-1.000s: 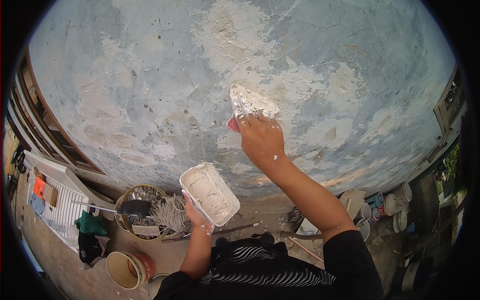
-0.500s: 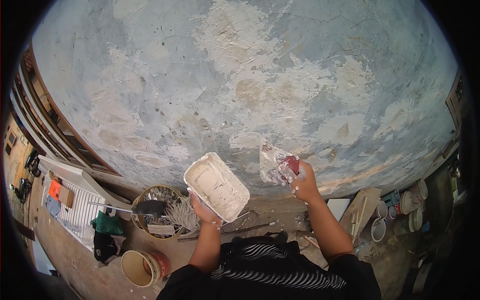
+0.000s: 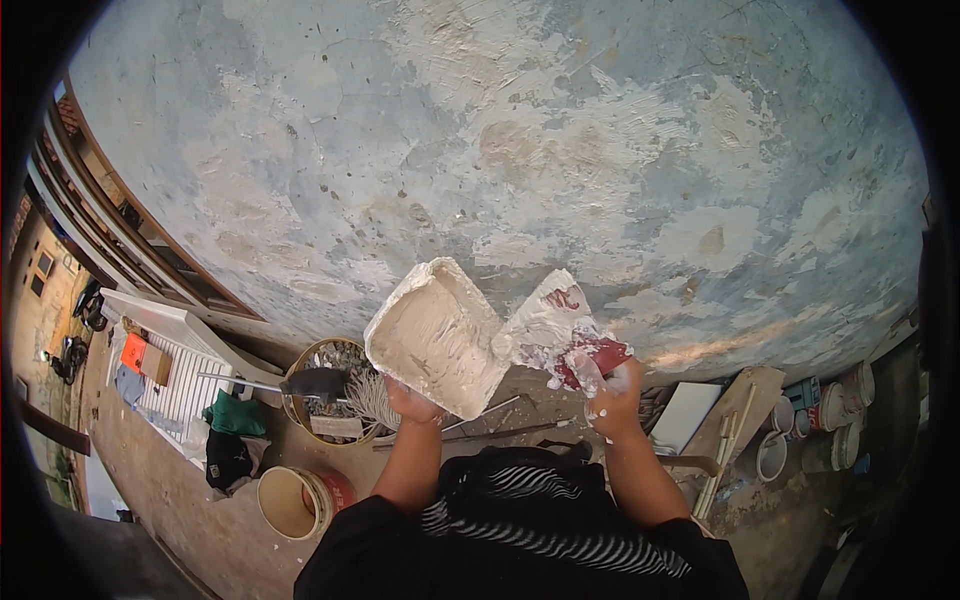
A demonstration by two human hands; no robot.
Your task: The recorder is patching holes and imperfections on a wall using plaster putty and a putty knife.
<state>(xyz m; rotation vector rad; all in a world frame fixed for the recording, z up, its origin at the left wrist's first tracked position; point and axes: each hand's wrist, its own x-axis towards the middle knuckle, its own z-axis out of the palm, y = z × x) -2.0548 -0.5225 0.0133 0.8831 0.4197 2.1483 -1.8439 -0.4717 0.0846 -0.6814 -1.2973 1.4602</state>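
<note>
My left hand [image 3: 413, 402] grips a cream rectangular tub [image 3: 467, 401] from beneath, its open side tipped toward the wall. Off-white paste coats the tub's inside and rim. In my right hand [image 3: 612, 396] is a putty knife [image 3: 553, 316] with a red handle, its wide blade smeared with thick paste. One corner of the blade meets or nearly meets the tub's right rim. White paste also sticks to my right fingers. Ahead stands a weathered blue-grey wall [image 3: 370, 130] with cracks and rough pale patches, several of them around the middle.
Low on the left are a round bin of rubble [image 3: 333, 423] with a mop head on it, a beige bucket [image 3: 290, 502], and a white ribbed panel [image 3: 190, 370] bearing a box and cloths. Boards [image 3: 735, 420] and several paint buckets [image 3: 830, 408] stand at the right.
The putty knife has come left toward the tub, its blade now at the tub's rim. My left hand has raised and tilted the tub slightly. The view has shifted a little.
</note>
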